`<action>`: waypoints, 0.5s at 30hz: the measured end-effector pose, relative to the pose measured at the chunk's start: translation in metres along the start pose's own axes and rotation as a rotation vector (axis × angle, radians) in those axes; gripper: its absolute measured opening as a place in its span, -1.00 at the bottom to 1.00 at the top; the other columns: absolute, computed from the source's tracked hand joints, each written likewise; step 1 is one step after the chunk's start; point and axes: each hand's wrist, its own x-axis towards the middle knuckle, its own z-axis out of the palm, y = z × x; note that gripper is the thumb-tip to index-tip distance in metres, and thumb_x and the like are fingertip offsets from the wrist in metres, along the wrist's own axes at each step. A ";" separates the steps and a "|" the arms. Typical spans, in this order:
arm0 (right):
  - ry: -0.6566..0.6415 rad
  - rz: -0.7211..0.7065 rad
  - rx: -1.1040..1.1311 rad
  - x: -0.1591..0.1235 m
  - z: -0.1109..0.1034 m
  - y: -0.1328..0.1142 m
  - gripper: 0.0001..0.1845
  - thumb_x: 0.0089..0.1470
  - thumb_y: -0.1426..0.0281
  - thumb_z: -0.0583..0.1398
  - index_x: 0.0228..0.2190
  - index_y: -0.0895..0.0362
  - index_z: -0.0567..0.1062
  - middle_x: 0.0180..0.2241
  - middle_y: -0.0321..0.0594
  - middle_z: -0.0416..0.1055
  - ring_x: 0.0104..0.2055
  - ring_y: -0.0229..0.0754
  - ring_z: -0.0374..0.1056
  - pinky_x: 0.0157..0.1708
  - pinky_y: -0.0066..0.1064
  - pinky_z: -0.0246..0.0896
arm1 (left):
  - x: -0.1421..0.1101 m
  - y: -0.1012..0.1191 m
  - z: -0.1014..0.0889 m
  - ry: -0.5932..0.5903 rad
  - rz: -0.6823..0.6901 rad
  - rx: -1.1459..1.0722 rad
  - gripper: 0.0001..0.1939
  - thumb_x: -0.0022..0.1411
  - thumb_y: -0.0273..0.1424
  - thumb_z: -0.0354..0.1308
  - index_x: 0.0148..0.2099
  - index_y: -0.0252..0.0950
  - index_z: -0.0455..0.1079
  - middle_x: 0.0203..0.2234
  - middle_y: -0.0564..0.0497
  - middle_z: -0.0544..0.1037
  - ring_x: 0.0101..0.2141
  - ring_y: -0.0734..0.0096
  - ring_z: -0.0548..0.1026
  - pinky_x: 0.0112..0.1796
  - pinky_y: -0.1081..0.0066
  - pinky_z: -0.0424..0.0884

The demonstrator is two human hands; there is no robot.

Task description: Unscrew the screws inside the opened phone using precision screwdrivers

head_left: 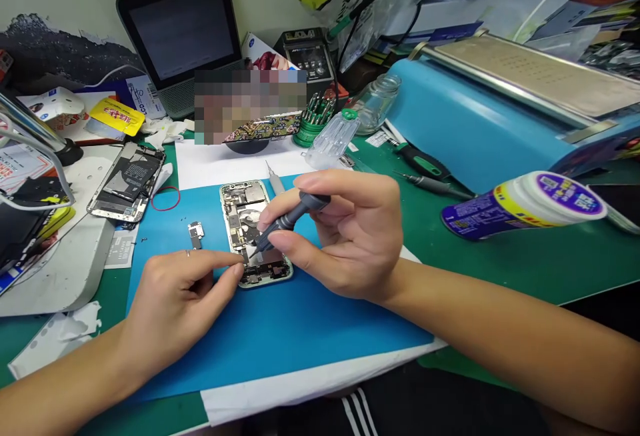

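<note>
An opened smartphone (241, 216), its inner parts bare, lies on a blue mat (280, 343). My right hand (355, 236) grips a dark grey precision screwdriver (290, 219). The tool slants down to the left, its thin tip over the phone's lower part; contact there is too small to make out. At the phone's lower left edge, the thumb and index finger of my left hand (175, 309) pinch together against the frame. To the left of the phone rests a small metal-and-black part (196, 233). Behind the phone lies a light grey screwdriver (274, 179).
A second opened phone (127, 183) lies at the left by a red rubber band (166, 199). Green bit holder (307, 133), glass jar (380, 99) and dark-handled tools (425, 164) stand or lie behind. At right are a tilted white-and-purple tub (520, 206) and blue machine (475, 116).
</note>
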 end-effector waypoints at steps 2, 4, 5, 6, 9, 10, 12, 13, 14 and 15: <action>0.020 0.002 -0.018 0.000 0.000 0.001 -0.47 0.20 0.52 0.26 0.11 -0.11 0.27 -0.20 -0.23 0.46 -0.28 -0.19 0.54 -0.29 -0.30 0.60 | 0.000 0.002 -0.001 0.032 -0.034 -0.012 -0.90 0.38 -0.42 0.24 -0.16 -0.17 0.59 -0.65 0.24 0.43 -0.66 0.62 0.28 -0.59 0.55 0.16; 0.052 -0.001 -0.013 -0.001 0.001 0.002 -0.47 0.20 0.54 0.26 0.10 -0.10 0.29 -0.14 -0.21 0.44 -0.28 -0.20 0.54 -0.29 -0.31 0.60 | 0.000 0.002 -0.001 0.017 -0.057 -0.012 -0.88 0.40 -0.41 0.21 -0.19 -0.19 0.58 -0.64 0.23 0.43 -0.66 0.62 0.29 -0.59 0.55 0.17; 0.066 0.003 -0.010 -0.001 0.001 0.002 -0.47 0.19 0.55 0.26 0.10 -0.10 0.29 -0.11 -0.20 0.43 -0.28 -0.20 0.54 -0.30 -0.31 0.60 | 0.000 0.002 -0.001 -0.004 -0.059 -0.001 -0.87 0.40 -0.41 0.19 -0.20 -0.20 0.58 -0.63 0.22 0.45 -0.65 0.61 0.31 -0.58 0.54 0.18; 0.075 0.011 -0.011 -0.001 0.002 0.002 -0.47 0.19 0.56 0.26 0.10 -0.10 0.30 -0.09 -0.19 0.41 -0.28 -0.20 0.54 -0.31 -0.31 0.60 | 0.000 0.002 0.000 -0.026 -0.045 0.015 -0.86 0.41 -0.41 0.18 -0.21 -0.22 0.57 -0.61 0.20 0.47 -0.63 0.59 0.34 -0.55 0.52 0.20; 0.081 0.049 -0.025 -0.003 0.003 0.003 -0.50 0.19 0.55 0.25 0.07 -0.10 0.31 -0.04 -0.17 0.39 -0.27 -0.18 0.54 -0.33 -0.29 0.61 | 0.000 0.002 0.002 -0.057 0.066 0.090 -0.86 0.41 -0.45 0.16 -0.21 -0.26 0.54 -0.55 0.15 0.51 -0.55 0.53 0.41 -0.45 0.47 0.26; 0.079 0.057 -0.028 -0.003 0.003 0.003 -0.51 0.19 0.55 0.25 0.07 -0.10 0.31 -0.04 -0.17 0.39 -0.26 -0.18 0.55 -0.33 -0.28 0.61 | -0.001 0.001 0.003 -0.054 0.099 0.111 -0.87 0.41 -0.45 0.16 -0.20 -0.27 0.53 -0.54 0.14 0.51 -0.54 0.51 0.42 -0.42 0.45 0.26; 0.076 0.068 -0.028 -0.004 0.003 0.003 -0.51 0.19 0.54 0.26 0.06 -0.10 0.31 -0.03 -0.17 0.38 -0.26 -0.18 0.55 -0.33 -0.29 0.61 | -0.001 0.000 0.003 -0.059 0.110 0.137 -0.88 0.41 -0.45 0.15 -0.18 -0.27 0.52 -0.54 0.14 0.50 -0.53 0.49 0.42 -0.41 0.44 0.26; 0.076 0.066 -0.026 -0.004 0.003 0.003 -0.51 0.19 0.54 0.26 0.06 -0.10 0.31 -0.02 -0.17 0.38 -0.26 -0.18 0.55 -0.33 -0.29 0.61 | -0.002 -0.001 0.003 -0.068 0.094 0.144 -0.88 0.41 -0.44 0.15 -0.17 -0.27 0.52 -0.54 0.14 0.48 -0.53 0.48 0.41 -0.41 0.43 0.26; 0.075 0.063 -0.022 -0.004 0.003 0.004 -0.50 0.18 0.54 0.26 0.07 -0.10 0.31 -0.02 -0.17 0.38 -0.25 -0.18 0.55 -0.33 -0.29 0.61 | -0.002 -0.001 0.003 -0.076 0.078 0.153 -0.89 0.41 -0.44 0.15 -0.16 -0.27 0.51 -0.55 0.14 0.46 -0.54 0.48 0.40 -0.42 0.43 0.25; 0.073 0.060 -0.013 -0.004 0.003 0.004 -0.49 0.18 0.55 0.26 0.07 -0.10 0.32 -0.02 -0.17 0.39 -0.25 -0.18 0.55 -0.31 -0.29 0.61 | -0.002 -0.002 0.002 -0.079 0.078 0.171 -0.89 0.42 -0.43 0.15 -0.16 -0.27 0.51 -0.55 0.14 0.45 -0.53 0.46 0.40 -0.41 0.41 0.25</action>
